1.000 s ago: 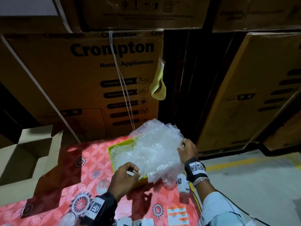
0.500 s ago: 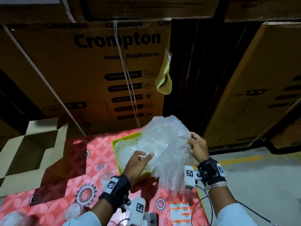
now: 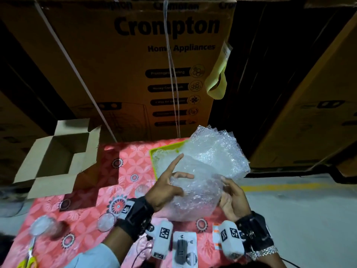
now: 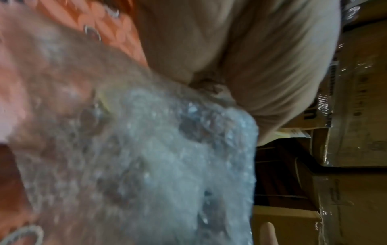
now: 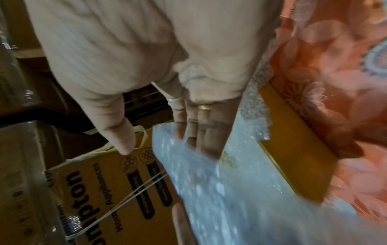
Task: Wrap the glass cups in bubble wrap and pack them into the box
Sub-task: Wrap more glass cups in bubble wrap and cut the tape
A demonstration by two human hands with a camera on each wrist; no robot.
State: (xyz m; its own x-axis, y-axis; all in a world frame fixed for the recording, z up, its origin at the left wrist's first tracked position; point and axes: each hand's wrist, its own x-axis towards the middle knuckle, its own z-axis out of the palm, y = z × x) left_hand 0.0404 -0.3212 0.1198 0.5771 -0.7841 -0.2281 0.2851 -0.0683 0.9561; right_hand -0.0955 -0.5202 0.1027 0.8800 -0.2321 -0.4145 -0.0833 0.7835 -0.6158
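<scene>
wrap stage, early: bubble wrap (image 3: 209, 171) sheet up over counter (image 3: 87, 206) btw both hands. left hand (image 3: 166, 188) fingers spread, index out, touching it; right hand (image 3: 231, 198) fingers straight, together, flat on it. glass cups (image 3: 106, 222) sit bare on counter; box (image 3: 56, 157) open at left, nothing packed afaict.

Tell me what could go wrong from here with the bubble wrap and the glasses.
1. The bubble wrap is only propped between the left hand and right hand, fingers mostly straight, with no firm grip; it may slip or sag.
2. A glass cup sits close beside the left forearm; a sweep back could knock it over.
</scene>
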